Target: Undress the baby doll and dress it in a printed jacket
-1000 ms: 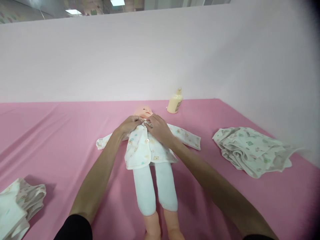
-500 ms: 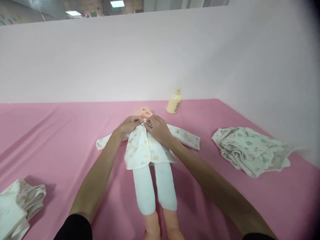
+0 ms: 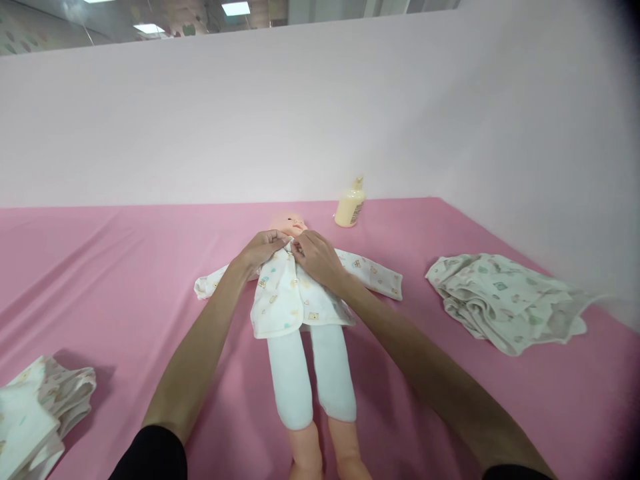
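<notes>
A baby doll point(image 3: 289, 223) lies on its back, head toward the wall, in a white printed jacket point(image 3: 278, 297). Its legs have white cloth down to about the knees, with bare shins below. At the collar, my left hand point(image 3: 264, 247) pinches one side of the jacket's front opening. My right hand point(image 3: 316, 255) is closed on the other side of the collar, close to the left fingertips. The collar fastening between the fingers is mostly hidden. Both jacket sleeves stretch out sideways on the bed.
A pale yellow pump bottle point(image 3: 350, 205) stands beyond the doll, near the wall. Rumpled printed cloth point(image 3: 505, 300) lies at the right, and more folded printed cloth point(image 3: 35, 410) at the lower left. A pink sheet point(image 3: 150, 267) covers the surface, with a white wall point(image 3: 300, 120) behind.
My right fingers have shifted slightly at the collar, closing more tightly together. Both hands stay on the jacket, and the doll lies as before. The view has moved a little.
</notes>
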Tool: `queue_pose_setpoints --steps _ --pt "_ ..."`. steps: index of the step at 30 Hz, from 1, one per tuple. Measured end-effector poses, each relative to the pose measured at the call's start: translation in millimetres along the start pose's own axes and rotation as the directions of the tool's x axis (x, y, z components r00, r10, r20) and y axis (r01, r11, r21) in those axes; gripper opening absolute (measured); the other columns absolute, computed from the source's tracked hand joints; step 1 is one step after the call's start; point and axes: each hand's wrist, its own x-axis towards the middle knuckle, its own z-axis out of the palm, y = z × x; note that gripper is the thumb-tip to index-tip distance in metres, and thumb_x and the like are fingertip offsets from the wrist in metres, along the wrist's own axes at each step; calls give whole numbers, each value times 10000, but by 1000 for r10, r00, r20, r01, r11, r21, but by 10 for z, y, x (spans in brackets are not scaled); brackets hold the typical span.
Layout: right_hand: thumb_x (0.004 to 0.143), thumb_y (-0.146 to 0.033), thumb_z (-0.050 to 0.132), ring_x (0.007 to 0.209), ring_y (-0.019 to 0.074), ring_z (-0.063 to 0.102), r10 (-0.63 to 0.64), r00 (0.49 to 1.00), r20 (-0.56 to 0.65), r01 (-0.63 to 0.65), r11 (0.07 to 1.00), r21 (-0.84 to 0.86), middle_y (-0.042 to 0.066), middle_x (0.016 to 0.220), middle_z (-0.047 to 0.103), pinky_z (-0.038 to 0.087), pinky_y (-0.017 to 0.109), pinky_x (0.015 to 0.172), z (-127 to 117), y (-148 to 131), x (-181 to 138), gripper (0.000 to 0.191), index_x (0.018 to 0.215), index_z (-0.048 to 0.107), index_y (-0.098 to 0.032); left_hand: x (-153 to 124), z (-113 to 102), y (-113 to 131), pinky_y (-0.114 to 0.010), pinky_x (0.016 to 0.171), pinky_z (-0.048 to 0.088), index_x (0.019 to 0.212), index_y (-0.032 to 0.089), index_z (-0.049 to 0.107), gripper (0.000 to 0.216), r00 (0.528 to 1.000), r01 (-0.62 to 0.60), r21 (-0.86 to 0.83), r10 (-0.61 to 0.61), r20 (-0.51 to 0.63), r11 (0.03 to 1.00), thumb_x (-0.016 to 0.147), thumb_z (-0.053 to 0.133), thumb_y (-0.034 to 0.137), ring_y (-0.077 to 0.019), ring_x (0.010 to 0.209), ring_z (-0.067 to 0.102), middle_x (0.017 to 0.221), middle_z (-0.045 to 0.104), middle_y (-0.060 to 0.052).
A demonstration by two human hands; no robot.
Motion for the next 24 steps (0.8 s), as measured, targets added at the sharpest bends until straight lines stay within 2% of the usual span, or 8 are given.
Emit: queue_pose_setpoints --steps 10,14,17,21,24 --pt "935 -154 433 828 244 567 44 999 -22 -43 999 14 104 819 636 446 362 752 -17 -27 -2 193 765 504 -213 -52 103 103 -216 526 447 879 163 638 342 999 33 -3 -33 -24 999 765 781 453 -94 549 544 681 609 10" --pt "911 -159 455 811 232 559 79 994 -76 -72 994 79 85 794 621 438 355 748 -20 -20 -9 180 745 477 -224 -65 100 118 -217 536 452 892 160 649 347 999 32 18 -31 -34 999 760 785 451 -97 562 558 694 627 5" --pt "880 -186 501 760 203 552 168 980 -111 -144 970 198 57 774 611 436 335 729 -21 -5 -8 145 741 480 -225 -66 80 113 -237 595 490 940 158 674 354 1000 16 -2 -16 4 1000 755 792 436 -116 635 611 776 674 -17" --pt "814 -225 561 658 160 531 361 932 11 -335 853 400 12 721 604 427 299 650 -67 10 19 73 749 528 -219 -57 46 89 -249 658 509 958 145 695 351 1000 -21 5 21 1 1000 749 801 407 -134 712 648 838 700 -43" --pt "793 -270 583 634 153 542 428 892 145 -445 773 452 3 704 622 422 293 622 -127 18 56 76 746 575 -211 -46 16 63 -261 664 511 985 156 696 346 1000 -22 16 21 13 1000 765 789 407 -143 723 655 859 706 -54"
